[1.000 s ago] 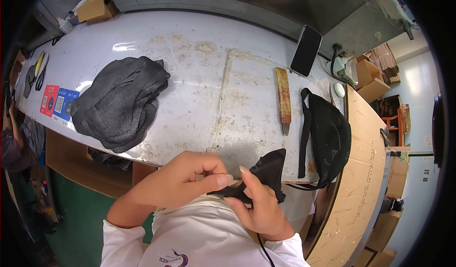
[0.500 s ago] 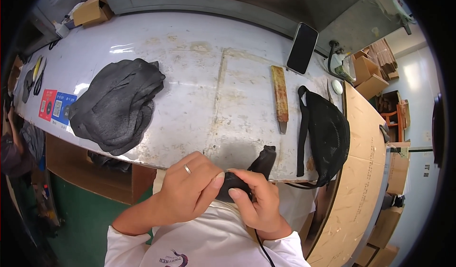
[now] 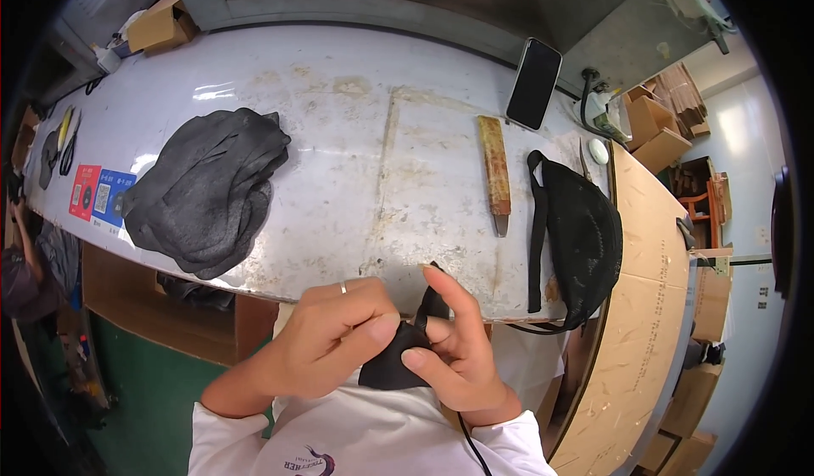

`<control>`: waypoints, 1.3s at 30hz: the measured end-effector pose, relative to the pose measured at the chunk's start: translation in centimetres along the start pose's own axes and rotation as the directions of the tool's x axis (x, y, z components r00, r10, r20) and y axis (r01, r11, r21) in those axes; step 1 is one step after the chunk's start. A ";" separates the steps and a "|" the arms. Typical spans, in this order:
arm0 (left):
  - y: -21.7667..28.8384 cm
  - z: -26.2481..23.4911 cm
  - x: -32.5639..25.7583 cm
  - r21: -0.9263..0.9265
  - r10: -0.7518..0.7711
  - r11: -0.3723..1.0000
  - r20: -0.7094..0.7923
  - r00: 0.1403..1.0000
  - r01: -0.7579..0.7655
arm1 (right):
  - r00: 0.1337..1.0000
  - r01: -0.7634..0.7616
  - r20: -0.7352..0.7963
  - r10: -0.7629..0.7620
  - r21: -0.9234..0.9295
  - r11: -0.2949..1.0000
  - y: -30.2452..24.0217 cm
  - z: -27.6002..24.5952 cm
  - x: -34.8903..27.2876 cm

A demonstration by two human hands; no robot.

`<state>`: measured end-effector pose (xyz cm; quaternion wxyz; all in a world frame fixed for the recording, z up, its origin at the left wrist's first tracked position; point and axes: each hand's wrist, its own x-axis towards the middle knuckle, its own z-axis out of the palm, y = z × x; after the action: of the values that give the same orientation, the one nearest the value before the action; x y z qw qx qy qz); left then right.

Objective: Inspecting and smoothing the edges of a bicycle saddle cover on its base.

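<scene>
From my spot I see a soft blk pc (image 3: 392,369), plain, pinched btwn L hand (image 3: 332,337) & R hand (image 3: 462,359). Lower part's smooth, fairly flat, w/ a straightish btm edge; narrow part stands up nr R index. Mid's partly hidden; can't tell full shape.

surface (image 3: 335,167): white, stained | phone (image 3: 533,83): far right, screen dark | tool (image 3: 495,167): flat, metal tip toward near edge | black bag (image 3: 587,243): right of tool | white oval thing (image 3: 599,151): beyond bag | red card (image 3: 82,183), blue card (image 3: 108,189): side by side, left | carton (image 3: 161,28): far left corner | cardboard (image 3: 649,323): along right side | floor (image 3: 153,383): green
</scene>
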<state>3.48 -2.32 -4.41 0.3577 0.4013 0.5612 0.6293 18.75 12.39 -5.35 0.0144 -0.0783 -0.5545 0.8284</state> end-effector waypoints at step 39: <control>-3.3 1.8 0.4 -0.447 -0.391 0.826 -0.017 0.920 0.343 | 0.927 0.191 -0.358 -0.112 0.193 0.962 0.2 1.8 2.2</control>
<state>4.91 -0.79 -7.58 0.5218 0.1611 0.4910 0.6787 16.31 10.88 -5.06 0.1841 -0.1763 -0.4506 0.8556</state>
